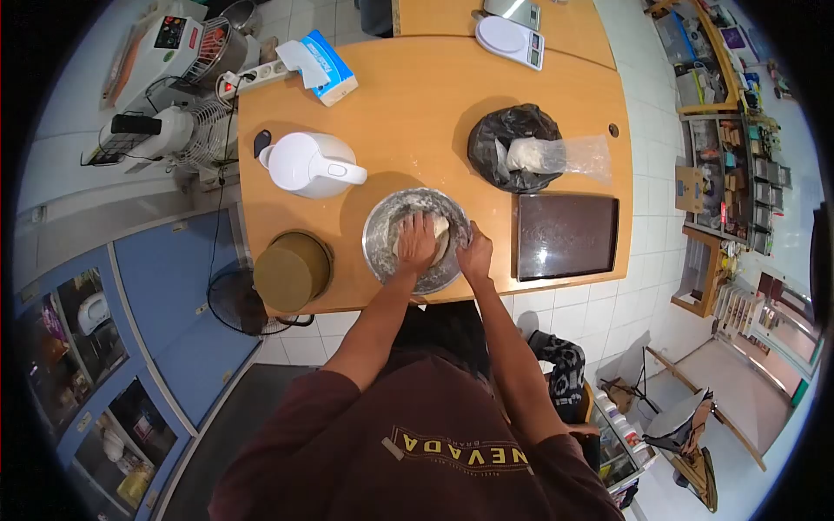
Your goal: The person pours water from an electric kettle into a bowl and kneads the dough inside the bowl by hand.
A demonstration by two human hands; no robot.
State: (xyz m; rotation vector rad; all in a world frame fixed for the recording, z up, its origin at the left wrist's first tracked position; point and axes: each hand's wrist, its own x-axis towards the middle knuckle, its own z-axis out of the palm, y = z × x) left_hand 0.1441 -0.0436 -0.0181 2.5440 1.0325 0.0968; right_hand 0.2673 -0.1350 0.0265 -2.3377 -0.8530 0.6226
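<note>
A metal mixing bowl (375,227), its inner wall smeared with flour, stands near the table's front edge. Inside it lies a pale lump of dough (440,233). My left hand (416,240) rests on the dough with fingers stretched out, hiding part of it. At the bowl's right rim, my right hand (474,253) is closed on the edge. A white electric kettle (304,163) stands to the upper left of the bowl, and a brown-yellow round container (288,271) is to its lower left.
Right of the bowl are a dark rectangular baking tray (567,236) and a black plastic bag (495,139) with a clear bag of white stuff (527,155). Farther back are a tissue pack (328,74), a power strip (261,75) and a kitchen scale (506,40). A fan (236,302) stands by the left edge.
</note>
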